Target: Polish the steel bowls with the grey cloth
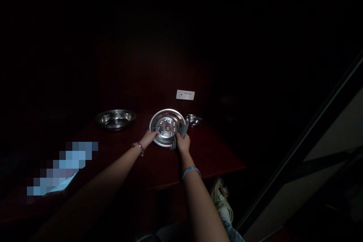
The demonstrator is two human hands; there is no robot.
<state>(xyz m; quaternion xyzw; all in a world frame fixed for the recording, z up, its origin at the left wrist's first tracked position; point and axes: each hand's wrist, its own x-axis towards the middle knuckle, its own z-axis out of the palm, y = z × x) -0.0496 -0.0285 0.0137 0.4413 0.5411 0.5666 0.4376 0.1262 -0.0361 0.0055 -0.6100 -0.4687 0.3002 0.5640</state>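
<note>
A round steel bowl (168,140) with a coloured label on its bottom is tilted up so that its inside faces me. My left hand (149,138) grips its lower left rim, thumb on the inner side. At the lower right rim my right hand (183,143) presses a grey-green cloth (183,130) against the bowl, the cloth folding over the edge. The fingers of both hands are mostly hidden behind the bowl and cloth.
On the dark red table (210,151), a wide steel basin (115,119) stands left and a smaller steel bowl (194,120) right. A white socket panel (185,95) is on the back wall. A pixelated bright screen (65,170) lies at left. A clog-shod foot (222,196) shows below the table's front edge.
</note>
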